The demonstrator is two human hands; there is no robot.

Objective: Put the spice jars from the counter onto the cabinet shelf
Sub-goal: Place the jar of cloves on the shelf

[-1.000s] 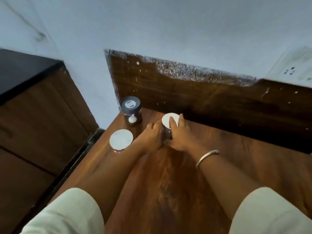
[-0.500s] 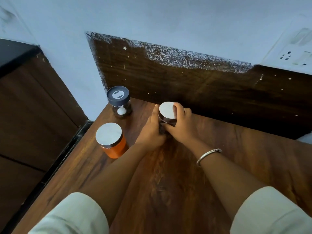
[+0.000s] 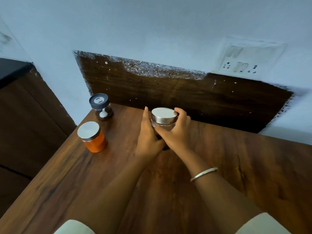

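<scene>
**Silver-lidded jar came up off the table**

Over the last second the silver-lidded jar (image 3: 163, 115) had risen, by the look of it lifted just clear of the table (image 3: 219, 166). The right hand (image 3: 175, 134) kept its grip clamped round the jar, thumb across the front and fingers curled behind the lid. The left hand (image 3: 148, 137) pressed straight fingers against the jar's side. The orange jar (image 3: 95, 139) and the dark-capped jar (image 3: 101, 107) stood untouched near the left corner. Likely the first carry was starting; the shelf was out of view.
</scene>
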